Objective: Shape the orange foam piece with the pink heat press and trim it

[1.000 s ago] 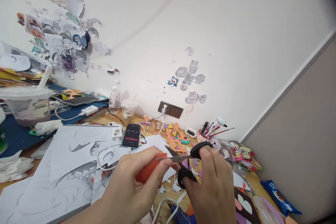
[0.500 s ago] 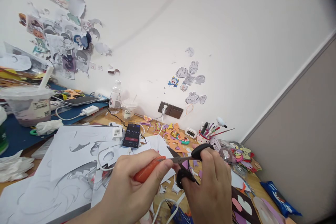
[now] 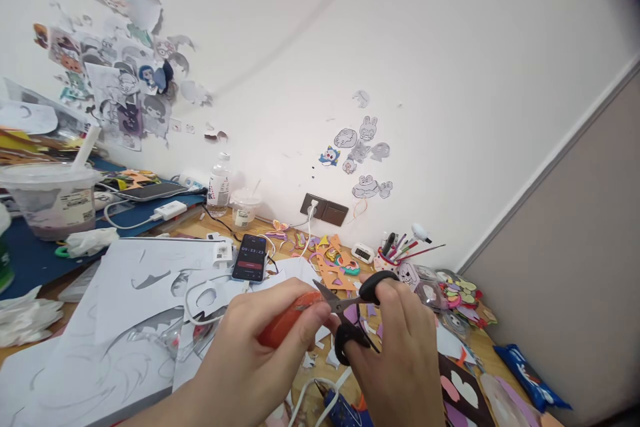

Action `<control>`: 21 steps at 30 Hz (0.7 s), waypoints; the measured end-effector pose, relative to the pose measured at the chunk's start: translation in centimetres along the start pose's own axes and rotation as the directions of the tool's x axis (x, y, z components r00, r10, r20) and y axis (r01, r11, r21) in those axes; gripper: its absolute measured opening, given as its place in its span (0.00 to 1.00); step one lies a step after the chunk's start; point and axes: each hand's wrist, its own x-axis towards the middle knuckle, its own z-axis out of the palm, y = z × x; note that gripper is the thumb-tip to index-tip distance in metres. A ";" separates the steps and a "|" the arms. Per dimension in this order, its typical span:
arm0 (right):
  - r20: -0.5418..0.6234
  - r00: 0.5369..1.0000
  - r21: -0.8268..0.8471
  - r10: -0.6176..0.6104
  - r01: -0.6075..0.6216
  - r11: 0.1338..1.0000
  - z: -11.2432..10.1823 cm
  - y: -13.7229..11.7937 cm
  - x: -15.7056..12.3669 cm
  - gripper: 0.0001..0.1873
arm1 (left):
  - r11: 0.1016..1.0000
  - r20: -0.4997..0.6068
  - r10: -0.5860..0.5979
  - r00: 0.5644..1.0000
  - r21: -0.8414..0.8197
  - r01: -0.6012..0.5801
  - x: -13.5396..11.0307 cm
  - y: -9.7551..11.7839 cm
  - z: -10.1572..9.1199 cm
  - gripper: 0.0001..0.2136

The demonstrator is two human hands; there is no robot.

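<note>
My left hand pinches a smooth orange-red piece between thumb and fingers; its upper edge looks rough, and its exact kind is not clear. My right hand has its fingers in the black handles of a pair of scissors. The blades stand apart, with the upper tip just above the orange-red piece. The lower blade's end is hidden near my left thumb. Beneath my hands lie paper scraps and a blue glue gun with a white cable.
Left of my hands are drawing sheets and a phone showing a timer. A lidded cup stands at far left, a bottle behind. To the right are a pen cup, cut-outs and a blue packet.
The scissors have shifted slightly left, and the lower blade no longer shows across the orange-red piece. That piece has turned a little in my left hand, showing its rough edge.
</note>
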 end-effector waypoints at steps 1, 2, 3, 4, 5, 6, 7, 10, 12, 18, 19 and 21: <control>0.004 1.000 -0.002 0.007 -0.007 1.000 0.0 0.0 -0.1 0.16 | 1.000 -0.011 -0.003 1.000 0.008 0.003 -0.1 -0.1 0.0 0.11; 0.000 1.000 -0.002 0.013 -0.013 1.000 0.0 0.0 -0.1 0.16 | 1.000 -0.021 -0.017 1.000 0.011 0.017 -0.1 -0.2 0.1 0.12; -0.006 1.000 0.000 0.017 -0.017 1.000 0.0 -0.1 -0.2 0.16 | 0.999 -0.020 -0.041 0.999 0.004 0.042 -0.2 -0.2 0.1 0.12; -0.010 1.000 0.002 0.020 -0.020 1.000 0.0 -0.1 -0.2 0.15 | 0.997 -0.009 -0.075 0.997 -0.012 0.075 -0.3 -0.3 0.1 0.13; -0.013 1.000 0.004 0.025 -0.025 1.000 -0.1 -0.2 -0.3 0.15 | 0.993 0.010 -0.113 0.994 -0.034 0.114 -0.4 -0.4 0.2 0.14; -0.019 0.999 0.001 0.031 -0.031 1.000 0.0 -0.3 -0.3 0.15 | 0.987 0.031 -0.151 0.988 -0.054 0.153 -0.4 -0.4 0.2 0.15; -0.023 0.999 -0.005 0.037 -0.037 0.999 0.0 -0.3 -0.3 0.14 | 0.980 0.043 -0.186 0.982 -0.067 0.189 -0.4 -0.4 0.2 0.16; -0.023 0.995 -0.023 0.093 -0.094 0.995 0.0 -0.3 -0.1 0.14 | 0.958 0.082 -0.275 0.958 -0.060 0.280 -0.1 -0.6 0.1 0.19; -0.012 0.983 -0.017 0.184 -0.184 0.983 0.0 -0.1 0.2 0.16 | 0.926 0.184 -0.347 0.920 -0.086 0.367 0.3 -0.6 -0.1 0.23; 0.208 0.866 0.187 0.454 -0.491 0.851 -0.5 0.2 0.6 0.21 | 0.705 0.417 -0.426 0.803 -0.404 0.583 1.0 -0.2 -1.2 0.20; 0.274 0.850 0.244 0.451 -0.515 0.822 -0.6 0.1 0.6 0.21 | 0.689 0.439 -0.414 0.798 -0.421 0.590 1.0 -0.1 -1.4 0.17; 0.351 0.860 0.329 0.371 -0.485 0.810 -0.7 -0.3 0.5 0.20 | 0.716 0.459 -0.385 0.801 -0.399 0.573 1.1 0.1 -1.7 0.10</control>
